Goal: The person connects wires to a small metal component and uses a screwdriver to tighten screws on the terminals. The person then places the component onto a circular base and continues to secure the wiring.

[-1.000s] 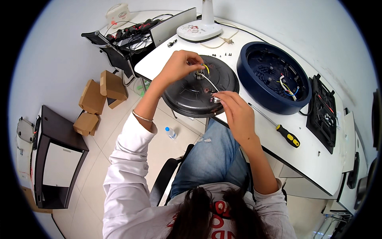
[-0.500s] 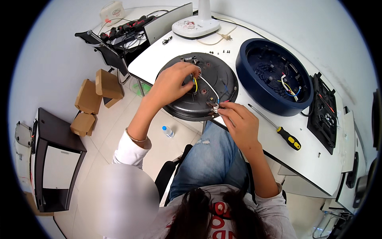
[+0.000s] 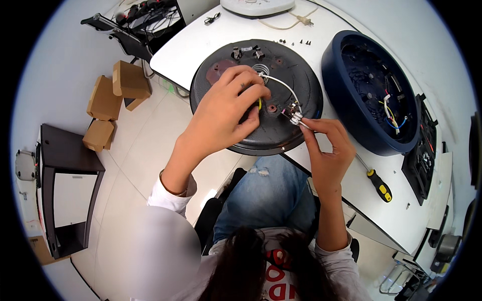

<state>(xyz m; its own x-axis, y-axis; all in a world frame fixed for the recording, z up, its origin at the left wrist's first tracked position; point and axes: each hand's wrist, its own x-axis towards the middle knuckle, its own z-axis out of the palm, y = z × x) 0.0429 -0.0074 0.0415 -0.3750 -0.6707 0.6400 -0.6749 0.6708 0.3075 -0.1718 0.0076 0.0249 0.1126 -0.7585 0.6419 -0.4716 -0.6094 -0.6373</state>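
A black round metal plate [image 3: 221, 137] lies at the table's front edge, with a coiled spring [image 3: 260, 70], metal clips and wires on it. My left hand [image 3: 231, 108] is over the plate's left-middle, fingers curled round the yellow wire [image 3: 260, 104] near the spring; its fingertips are partly hidden. My right hand [image 3: 326, 148] pinches a small white connector with metal parts [image 3: 296, 118] at the plate's right, where a white wire [image 3: 285, 84] arches down to it. Right of the plate sits a navy round housing [image 3: 336, 95] with loose coloured wires inside.
A screwdriver [image 3: 380, 184] and black tool case [image 3: 420, 175] lie on the white table's [image 3: 384, 228] right side. Small screws [image 3: 301, 42], a cable with plug [image 3: 304, 20] and a white appliance base [image 3: 256, 6] are behind the plate. Cardboard boxes [image 3: 103, 98] stand on the floor at left.
The camera view has shifted, so the table sits higher in frame. My left hand has turned with its back upward, covering more of the plate, while the connector in my right hand is raised slightly.
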